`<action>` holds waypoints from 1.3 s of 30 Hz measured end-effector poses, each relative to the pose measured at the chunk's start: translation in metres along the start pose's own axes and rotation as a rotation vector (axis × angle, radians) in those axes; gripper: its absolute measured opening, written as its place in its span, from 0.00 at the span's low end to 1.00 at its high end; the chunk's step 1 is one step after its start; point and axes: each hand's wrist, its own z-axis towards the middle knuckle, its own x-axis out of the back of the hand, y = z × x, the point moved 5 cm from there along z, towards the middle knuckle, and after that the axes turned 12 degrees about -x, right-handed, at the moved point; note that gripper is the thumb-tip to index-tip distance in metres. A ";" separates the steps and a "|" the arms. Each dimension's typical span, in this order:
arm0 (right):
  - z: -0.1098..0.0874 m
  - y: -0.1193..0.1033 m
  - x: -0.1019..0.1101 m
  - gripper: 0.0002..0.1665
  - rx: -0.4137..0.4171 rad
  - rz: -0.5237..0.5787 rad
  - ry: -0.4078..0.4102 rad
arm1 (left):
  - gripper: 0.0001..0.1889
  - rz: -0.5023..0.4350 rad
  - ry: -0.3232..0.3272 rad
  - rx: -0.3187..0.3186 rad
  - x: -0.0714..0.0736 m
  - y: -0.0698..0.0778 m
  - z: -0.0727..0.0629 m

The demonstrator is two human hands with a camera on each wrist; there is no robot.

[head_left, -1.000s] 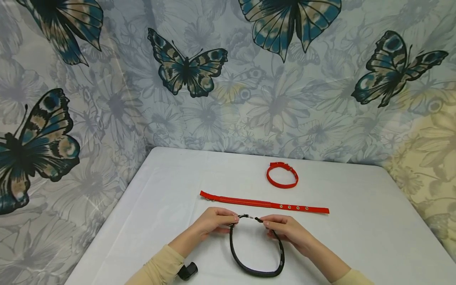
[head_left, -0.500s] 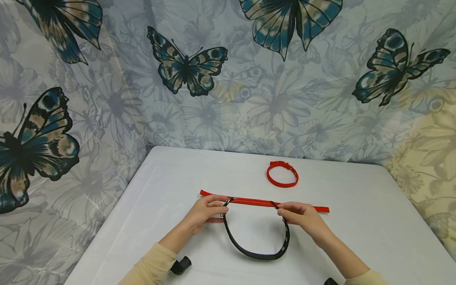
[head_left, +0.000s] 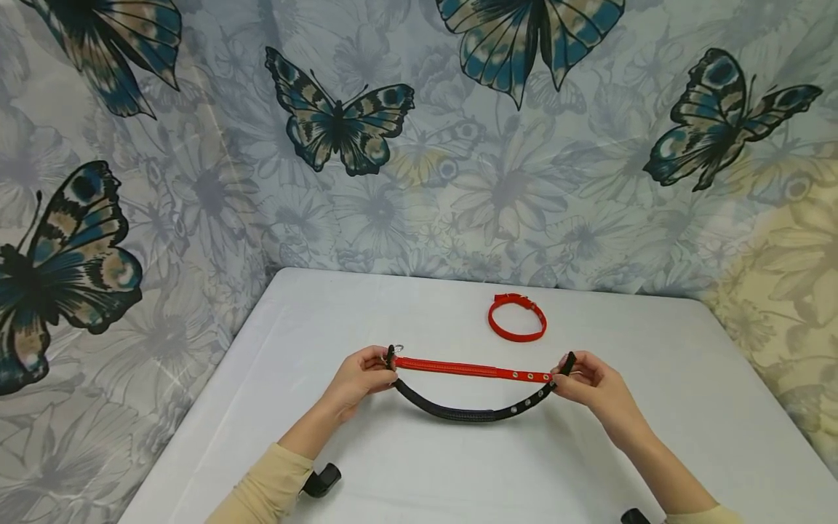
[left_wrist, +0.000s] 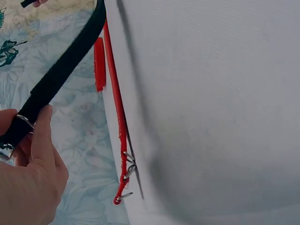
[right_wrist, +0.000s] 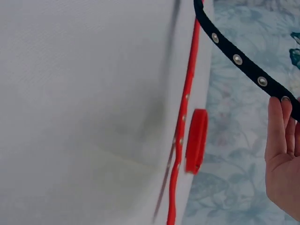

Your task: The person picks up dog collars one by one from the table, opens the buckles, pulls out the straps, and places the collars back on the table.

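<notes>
A black collar (head_left: pixel 458 415) with metal eyelets hangs in a shallow downward curve between my two hands. My left hand (head_left: pixel 358 377) pinches its buckle end, where metal rings show in the left wrist view beside the fingers (left_wrist: pixel 42 136). At the eyelet end, my right hand (head_left: pixel 599 389) pinches the strap, its tip sticking up past the fingers. Behind the black collar, a red collar (head_left: pixel 452 367) lies stretched out on the table; both hands overlap its ends in the head view. The right wrist view shows the black strap's eyelets (right_wrist: pixel 237 59) near my right fingertips.
A second red collar (head_left: pixel 517 338), fastened into a ring, lies farther back on the white table (head_left: pixel 340 306). Butterfly-patterned cloth (head_left: pixel 380 218) rises along the table's back and left sides. A black strap piece (head_left: pixel 322 480) shows by the left sleeve.
My hands have moved apart and away from my body, spreading the black collar from a near-closed loop into a wide shallow curve over the straight red collar. The ring-shaped red collar stays put.
</notes>
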 end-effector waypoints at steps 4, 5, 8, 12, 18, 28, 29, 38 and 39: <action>-0.001 0.007 0.005 0.19 -0.013 -0.026 0.013 | 0.12 0.006 0.015 -0.007 0.004 -0.005 0.000; -0.001 0.010 0.007 0.19 -0.020 -0.033 0.020 | 0.11 0.007 0.013 -0.007 0.004 -0.006 0.000; -0.002 0.018 0.011 0.19 -0.046 -0.058 0.049 | 0.13 0.011 0.010 -0.007 0.005 -0.011 -0.001; -0.003 0.025 0.016 0.20 -0.054 -0.079 0.070 | 0.14 0.046 -0.009 -0.010 0.005 -0.017 -0.002; -0.005 0.032 0.021 0.20 -0.059 -0.129 0.093 | 0.10 0.275 -0.083 -0.051 0.006 -0.024 -0.003; -0.006 0.048 0.034 0.19 -0.105 -0.393 0.187 | 0.10 0.897 -0.149 -0.354 0.012 -0.010 -0.011; -0.005 0.049 0.035 0.19 -0.096 -0.461 0.198 | 0.10 0.956 -0.158 -0.394 0.011 -0.008 -0.012; -0.007 0.053 0.025 0.08 0.061 -0.855 0.201 | 0.10 1.336 -0.212 -0.733 0.001 0.004 -0.026; -0.008 0.053 0.024 0.08 0.058 -0.879 0.202 | 0.11 1.353 -0.220 -0.749 0.000 0.004 -0.026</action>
